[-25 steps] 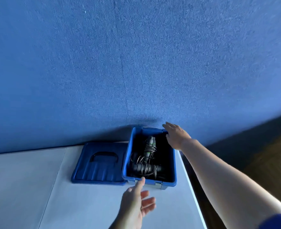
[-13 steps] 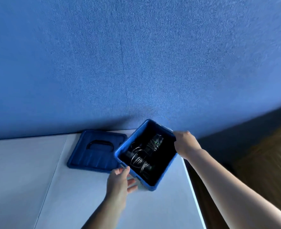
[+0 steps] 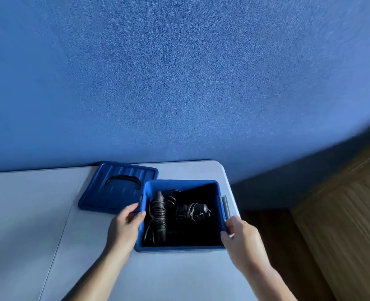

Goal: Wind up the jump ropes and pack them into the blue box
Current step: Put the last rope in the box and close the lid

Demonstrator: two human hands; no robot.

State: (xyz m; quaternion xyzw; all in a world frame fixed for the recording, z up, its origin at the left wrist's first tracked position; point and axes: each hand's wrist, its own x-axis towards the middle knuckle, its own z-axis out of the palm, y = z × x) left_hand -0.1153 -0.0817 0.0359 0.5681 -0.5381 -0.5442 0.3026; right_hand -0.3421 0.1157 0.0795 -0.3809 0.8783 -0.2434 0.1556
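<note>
The blue box point(image 3: 179, 249) stands open on the white table near its right edge. Inside lie two wound jump ropes with dark handles: one jump rope point(image 3: 158, 216) on the left, upright in the frame, and another jump rope point(image 3: 191, 210) lying across on the right. My left hand point(image 3: 124, 227) grips the box's left wall, thumb over the rim. My right hand point(image 3: 239, 237) holds the box's right wall beside its grey latch point(image 3: 225, 206).
The blue lid point(image 3: 116, 187) with a black handle lies flat to the left behind the box. The white table point(image 3: 27, 213) ends at a blue wall behind and at a rounded corner on the right. Wooden floor point(image 3: 342, 224) lies beyond that edge.
The box was turned and pulled nearer, from tilted at an angle to square in front of me. Both hands moved from its corners to its left and right walls.
</note>
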